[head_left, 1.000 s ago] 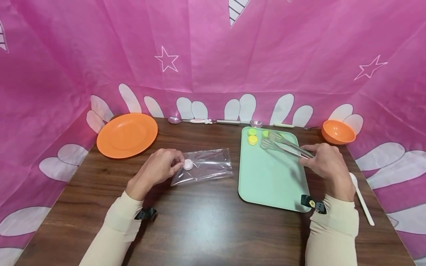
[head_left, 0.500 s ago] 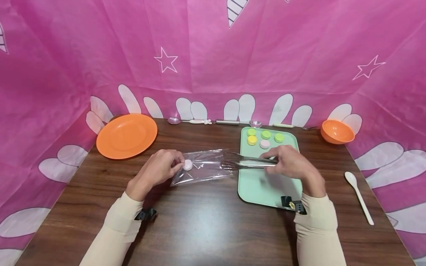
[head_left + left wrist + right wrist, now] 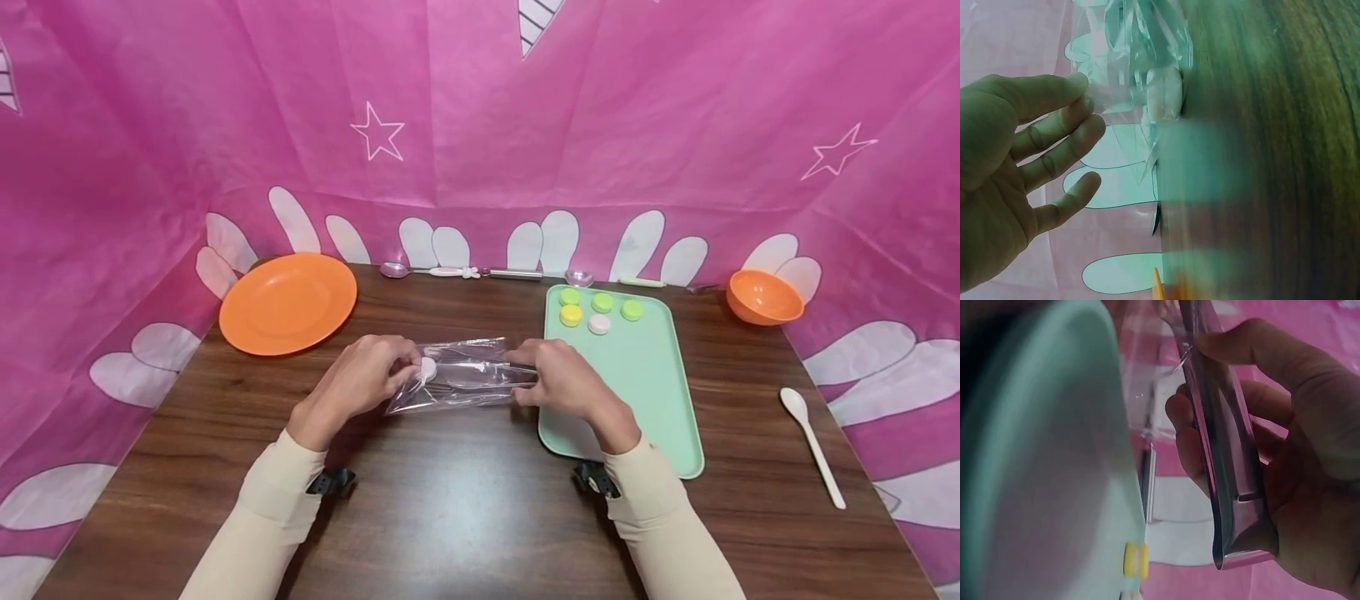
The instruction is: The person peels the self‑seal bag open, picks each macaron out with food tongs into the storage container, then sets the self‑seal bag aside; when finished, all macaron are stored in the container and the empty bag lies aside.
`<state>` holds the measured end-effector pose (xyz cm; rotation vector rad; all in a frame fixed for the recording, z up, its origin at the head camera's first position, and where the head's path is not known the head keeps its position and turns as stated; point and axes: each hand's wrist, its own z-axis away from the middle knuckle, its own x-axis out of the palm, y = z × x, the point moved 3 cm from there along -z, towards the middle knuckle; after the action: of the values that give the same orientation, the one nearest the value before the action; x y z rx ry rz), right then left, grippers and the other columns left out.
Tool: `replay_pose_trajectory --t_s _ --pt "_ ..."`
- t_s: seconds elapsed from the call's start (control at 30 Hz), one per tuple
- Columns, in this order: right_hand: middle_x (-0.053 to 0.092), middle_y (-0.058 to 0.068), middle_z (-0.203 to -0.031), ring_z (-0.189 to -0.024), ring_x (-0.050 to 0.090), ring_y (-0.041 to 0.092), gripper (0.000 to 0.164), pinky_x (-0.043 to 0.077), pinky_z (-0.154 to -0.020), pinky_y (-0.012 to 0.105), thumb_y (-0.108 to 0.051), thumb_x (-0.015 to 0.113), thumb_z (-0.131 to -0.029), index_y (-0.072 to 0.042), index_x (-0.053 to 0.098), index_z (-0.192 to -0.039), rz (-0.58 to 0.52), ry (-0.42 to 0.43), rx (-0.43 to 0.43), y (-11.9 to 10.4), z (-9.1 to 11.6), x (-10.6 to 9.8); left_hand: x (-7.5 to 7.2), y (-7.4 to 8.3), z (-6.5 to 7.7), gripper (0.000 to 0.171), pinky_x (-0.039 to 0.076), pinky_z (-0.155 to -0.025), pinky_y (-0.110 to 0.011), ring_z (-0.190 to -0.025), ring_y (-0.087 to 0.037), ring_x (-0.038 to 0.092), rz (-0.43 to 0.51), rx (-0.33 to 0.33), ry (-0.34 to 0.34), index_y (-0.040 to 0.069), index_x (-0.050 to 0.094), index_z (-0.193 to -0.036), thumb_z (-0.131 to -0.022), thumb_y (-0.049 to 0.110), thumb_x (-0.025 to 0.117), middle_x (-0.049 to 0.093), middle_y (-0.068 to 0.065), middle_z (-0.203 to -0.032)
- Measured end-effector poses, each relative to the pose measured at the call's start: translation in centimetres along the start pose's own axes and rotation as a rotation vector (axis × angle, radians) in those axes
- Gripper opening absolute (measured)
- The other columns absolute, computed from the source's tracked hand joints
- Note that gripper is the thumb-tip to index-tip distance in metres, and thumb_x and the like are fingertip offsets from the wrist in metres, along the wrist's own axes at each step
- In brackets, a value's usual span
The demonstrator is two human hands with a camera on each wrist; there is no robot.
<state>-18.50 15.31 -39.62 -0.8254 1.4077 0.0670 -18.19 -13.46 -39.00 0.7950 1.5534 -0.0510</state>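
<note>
My left hand (image 3: 360,371) pinches the closed-looking left end of a clear plastic bag (image 3: 1141,44) between thumb and forefinger, its other fingers spread. A pale macaron (image 3: 428,369) lies inside the bag at that end, close to my fingertips. In my right hand (image 3: 566,379) I grip metal tongs (image 3: 1225,444) near the bag's right end. The tongs' front part reaches left into the bag, seen through the plastic. Right of the bag lies a mint-green tray (image 3: 630,408). Toward its back sit a yellow macaron (image 3: 571,315), a pale pink macaron (image 3: 599,324) and green macarons (image 3: 602,302).
An orange plate (image 3: 288,304) stands at the back left, an orange bowl (image 3: 765,298) at the back right. A white spoon (image 3: 813,446) lies right of the tray. Several utensils, including a whisk-like metal handle (image 3: 515,274), line the back edge before a pink cloth (image 3: 465,100).
My right hand has moved left from the tray to the bag, and the tongs have slid into it. The pink macaron shows on the tray. My left hand has kept its hold on the bag.
</note>
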Motion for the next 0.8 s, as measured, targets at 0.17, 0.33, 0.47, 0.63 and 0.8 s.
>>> replay_pose_trajectory --t_s 0.17,0.33,0.47,0.63,0.8 --pt "0.078 0.011 -0.115 -0.082 0.063 0.018 0.041 0.052 -0.072 0.032 -0.011 0.084 -0.08 -0.006 0.08 -0.121 0.009 0.015 0.033 -0.4 -0.1 0.5 -0.1 -0.1 0.0 0.005 0.057 -0.078 -0.039 -0.079 -0.018 0.064 0.001 -0.009 0.005 0.015 0.077 -0.094 -0.095 0.012 0.081 0.075 0.002 -0.088" --pt "0.08 0.009 -0.11 -0.084 0.067 0.021 0.04 0.054 -0.075 0.034 -0.011 0.083 -0.079 -0.011 0.082 -0.119 0.026 0.016 0.005 -0.1 0.1 -0.3 -0.2 -0.1 -0.1 0.005 0.056 -0.075 -0.037 -0.077 -0.016 0.062 -0.001 -0.028 -0.007 0.014 0.078 -0.096 -0.095 0.012 0.081 0.074 0.002 -0.086" --pt "0.081 0.009 -0.105 -0.083 0.065 0.02 0.038 0.052 -0.071 0.031 -0.009 0.082 -0.078 -0.011 0.083 -0.116 0.007 -0.003 0.01 0.9 0.9 -1.7 -0.2 -0.2 0.0 0.005 0.056 -0.075 -0.036 -0.077 -0.017 0.062 -0.001 -0.038 -0.017 0.014 0.077 -0.095 -0.095 0.011 0.081 0.073 0.002 -0.086" --pt "0.081 0.009 -0.101 -0.08 0.06 0.017 0.035 0.047 -0.065 0.026 -0.007 0.085 -0.08 -0.008 0.083 -0.114 -0.016 0.013 0.064 3.1 2.8 -4.7 -0.2 -0.4 0.1 0.005 0.057 -0.074 -0.039 -0.076 -0.015 0.063 -0.011 -0.026 -0.004 0.013 0.077 -0.094 -0.094 0.01 0.081 0.074 0.002 -0.084" --pt "0.076 0.007 -0.088 -0.075 0.055 0.016 0.042 0.043 -0.059 0.026 -0.009 0.089 -0.082 -0.005 0.081 -0.122 0.01 0.098 0.215 6.4 6.3 -8.6 -0.3 -0.5 0.1 0.002 0.058 -0.077 -0.041 -0.078 -0.014 0.064 -0.024 -0.021 0.002 0.011 0.078 -0.095 -0.097 0.013 0.078 0.075 0.002 -0.086"
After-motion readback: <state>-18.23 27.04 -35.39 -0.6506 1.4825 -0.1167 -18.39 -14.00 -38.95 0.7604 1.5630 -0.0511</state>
